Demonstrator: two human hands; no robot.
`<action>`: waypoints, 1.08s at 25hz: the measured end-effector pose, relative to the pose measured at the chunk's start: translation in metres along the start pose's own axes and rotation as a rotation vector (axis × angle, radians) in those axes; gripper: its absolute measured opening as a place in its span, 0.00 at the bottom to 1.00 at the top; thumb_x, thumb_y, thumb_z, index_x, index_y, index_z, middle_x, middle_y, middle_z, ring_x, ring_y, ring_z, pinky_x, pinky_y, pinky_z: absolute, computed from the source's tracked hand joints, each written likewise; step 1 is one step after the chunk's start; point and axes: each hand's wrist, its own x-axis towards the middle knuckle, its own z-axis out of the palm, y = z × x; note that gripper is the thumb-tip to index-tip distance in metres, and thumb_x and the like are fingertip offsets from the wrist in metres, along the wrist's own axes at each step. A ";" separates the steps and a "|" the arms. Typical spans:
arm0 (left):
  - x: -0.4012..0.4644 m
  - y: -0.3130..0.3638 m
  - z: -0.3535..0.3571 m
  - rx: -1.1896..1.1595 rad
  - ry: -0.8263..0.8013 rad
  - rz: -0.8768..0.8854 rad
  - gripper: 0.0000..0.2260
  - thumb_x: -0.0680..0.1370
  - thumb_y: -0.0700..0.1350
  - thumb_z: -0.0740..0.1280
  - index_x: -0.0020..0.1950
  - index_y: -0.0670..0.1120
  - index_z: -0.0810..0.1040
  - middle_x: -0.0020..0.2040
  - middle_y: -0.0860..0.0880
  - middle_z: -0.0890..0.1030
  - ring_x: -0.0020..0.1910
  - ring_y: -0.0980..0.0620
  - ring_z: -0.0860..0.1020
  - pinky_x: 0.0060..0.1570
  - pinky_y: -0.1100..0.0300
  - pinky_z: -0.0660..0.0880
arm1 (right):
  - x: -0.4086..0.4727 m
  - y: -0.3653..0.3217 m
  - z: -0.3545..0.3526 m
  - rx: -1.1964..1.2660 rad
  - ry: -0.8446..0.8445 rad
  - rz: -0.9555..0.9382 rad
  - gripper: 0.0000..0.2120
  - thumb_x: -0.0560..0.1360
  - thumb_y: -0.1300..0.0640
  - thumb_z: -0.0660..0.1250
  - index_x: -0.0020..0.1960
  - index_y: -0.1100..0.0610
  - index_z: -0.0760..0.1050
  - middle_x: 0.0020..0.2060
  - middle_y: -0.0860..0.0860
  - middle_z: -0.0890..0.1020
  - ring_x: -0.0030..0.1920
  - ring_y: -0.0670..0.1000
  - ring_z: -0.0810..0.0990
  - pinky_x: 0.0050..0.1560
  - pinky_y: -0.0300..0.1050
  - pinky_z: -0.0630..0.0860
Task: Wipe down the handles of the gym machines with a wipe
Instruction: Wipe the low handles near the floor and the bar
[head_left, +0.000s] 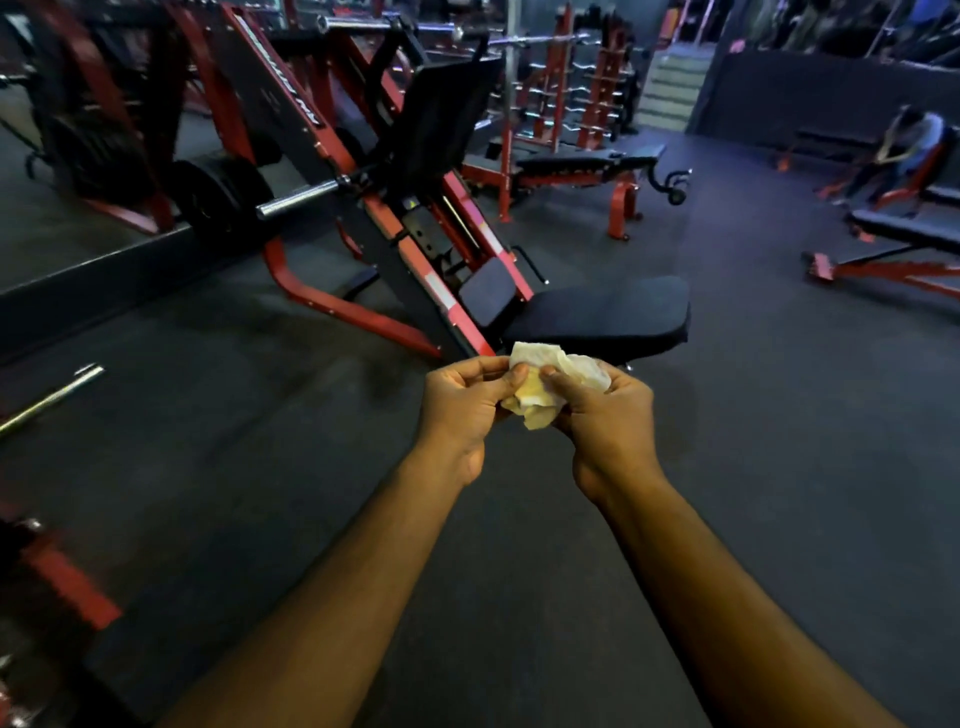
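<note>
A crumpled pale yellow-white wipe (540, 387) is held between both hands in front of me, above the dark floor. My left hand (460, 410) pinches its left side with thumb and fingers. My right hand (605, 415) grips its right side, thumb on top. Just beyond the hands stands a red and black leg press machine (415, 218) with a black padded seat (597, 317). A chrome weight bar (298, 200) sticks out on its left side. A thin black handle (530, 262) shows beside the seat.
A chrome bar (52, 397) lies at the left. Red and black benches (587, 169) and a rack of bars (576, 98) stand behind the machine. Another bench (904, 244) and a seated person (906, 150) are at the far right. Dark rubber floor (779, 415) surrounds me.
</note>
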 end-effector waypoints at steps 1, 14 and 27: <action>0.022 -0.003 0.011 -0.003 0.023 -0.004 0.07 0.75 0.34 0.72 0.52 0.35 0.82 0.44 0.41 0.84 0.42 0.48 0.83 0.44 0.55 0.82 | 0.028 -0.001 -0.003 -0.023 -0.026 0.007 0.06 0.74 0.66 0.71 0.51 0.64 0.80 0.44 0.59 0.86 0.44 0.58 0.86 0.41 0.51 0.83; 0.388 -0.046 0.022 0.062 0.151 -0.082 0.03 0.77 0.40 0.71 0.48 0.44 0.84 0.45 0.42 0.85 0.46 0.42 0.80 0.51 0.45 0.73 | 0.390 0.078 0.076 -0.169 -0.210 0.089 0.08 0.72 0.63 0.74 0.51 0.60 0.82 0.45 0.57 0.86 0.49 0.57 0.85 0.50 0.57 0.82; 0.751 -0.085 -0.019 0.193 0.238 -0.345 0.05 0.74 0.30 0.70 0.44 0.38 0.82 0.37 0.45 0.83 0.35 0.53 0.81 0.34 0.67 0.77 | 0.720 0.217 0.185 -0.279 -0.193 0.255 0.11 0.76 0.66 0.68 0.54 0.55 0.83 0.47 0.53 0.86 0.49 0.53 0.85 0.51 0.51 0.82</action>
